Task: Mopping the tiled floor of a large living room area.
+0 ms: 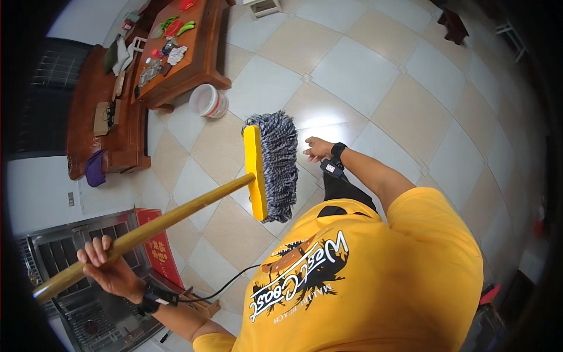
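A mop with a wooden handle (189, 211) slants across the lower left of the view. My left hand (110, 270) grips this handle near its upper end, a dark band around the wrist. At the far end, a yellow mop bar (255, 174) carries thick grey, black and white strands (279, 167). Whether the strands touch the floor I cannot tell. My right hand (319, 149), empty with fingers loosely bent and apart, hangs just to the right of the strands without touching them. It also wears a dark wristband with a small device.
Beyond the mop stands a white bucket (206, 101) with a red band, close to a wooden table (206, 57) bearing vegetables and bottles. A wooden bench (88, 119) lines the left wall. Near a metal door lies a red mat (154, 246). Glossy tiles (356, 70) cover the floor.
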### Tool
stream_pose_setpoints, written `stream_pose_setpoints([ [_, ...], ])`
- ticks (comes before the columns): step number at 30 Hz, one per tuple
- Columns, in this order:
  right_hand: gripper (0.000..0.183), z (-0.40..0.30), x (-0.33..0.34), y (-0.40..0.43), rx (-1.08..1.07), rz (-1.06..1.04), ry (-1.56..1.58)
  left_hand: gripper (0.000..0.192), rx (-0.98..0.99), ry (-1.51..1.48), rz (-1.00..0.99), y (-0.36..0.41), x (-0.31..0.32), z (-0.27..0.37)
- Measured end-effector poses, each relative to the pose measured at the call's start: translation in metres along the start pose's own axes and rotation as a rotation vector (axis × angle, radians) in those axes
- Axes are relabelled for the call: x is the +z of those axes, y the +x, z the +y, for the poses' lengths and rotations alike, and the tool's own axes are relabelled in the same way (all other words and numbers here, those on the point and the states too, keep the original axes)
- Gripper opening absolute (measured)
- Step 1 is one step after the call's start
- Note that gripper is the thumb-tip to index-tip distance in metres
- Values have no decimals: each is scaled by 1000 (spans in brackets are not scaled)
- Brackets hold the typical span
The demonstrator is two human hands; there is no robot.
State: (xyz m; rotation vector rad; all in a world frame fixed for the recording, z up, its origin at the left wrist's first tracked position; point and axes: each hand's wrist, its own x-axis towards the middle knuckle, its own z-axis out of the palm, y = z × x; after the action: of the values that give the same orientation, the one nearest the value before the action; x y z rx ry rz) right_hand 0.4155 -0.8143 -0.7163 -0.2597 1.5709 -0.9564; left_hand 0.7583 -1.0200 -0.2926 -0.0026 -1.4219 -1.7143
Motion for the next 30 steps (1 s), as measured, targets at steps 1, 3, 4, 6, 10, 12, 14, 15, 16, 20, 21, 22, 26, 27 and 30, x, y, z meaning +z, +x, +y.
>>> stream_pose_setpoints([
  [1, 69, -5, 3, 6, -16, -5, 45, 18, 18, -4, 27, -2, 3, 11],
  [3, 71, -12, 6, 11, -107, -38, 106, 19, 73, 35, 32, -18, 9, 28],
  [4, 73, 5, -1, 28, -175, -54, 178, 19, 95, 47, 53, -41, 10, 13],
  [6, 68, 31, -11, 64, -248, -194, 279, 18, 121, 60, 65, -78, 12, -5],
  [10, 32, 47, -21, 113, -335, -329, 342, 17, 187, 107, 128, -129, 22, -22],
  [12, 20, 49, -26, 122, -361, -291, 287, 17, 215, 132, 167, -148, 32, -29],
  [14, 20, 55, -29, 124, -367, -297, 293, 17, 241, 153, 205, -163, 42, -32],
  [15, 21, 57, -32, 124, -377, -288, 310, 17, 257, 156, 225, -170, 48, -34],
  [16, 21, 60, -34, 128, -375, -299, 300, 17, 272, 158, 244, -176, 53, -37],
  [20, 20, 58, -43, 153, -414, -268, 302, 18, 350, 242, 312, -182, 70, -46],
  [21, 20, 59, -48, 159, -406, -207, 275, 18, 353, 249, 318, -183, 72, -49],
  [22, 18, 60, -55, 165, -418, -205, 258, 18, 344, 234, 302, -185, 74, -52],
  [26, 15, 67, -71, 170, -393, -185, 252, 20, 278, 200, 268, -188, 92, -52],
  [27, 14, 65, -79, 173, -390, -167, 268, 20, 273, 208, 268, -183, 97, -56],
  [30, 13, 56, -101, 181, -403, -141, 289, 21, 274, 216, 302, -178, 110, -66],
])
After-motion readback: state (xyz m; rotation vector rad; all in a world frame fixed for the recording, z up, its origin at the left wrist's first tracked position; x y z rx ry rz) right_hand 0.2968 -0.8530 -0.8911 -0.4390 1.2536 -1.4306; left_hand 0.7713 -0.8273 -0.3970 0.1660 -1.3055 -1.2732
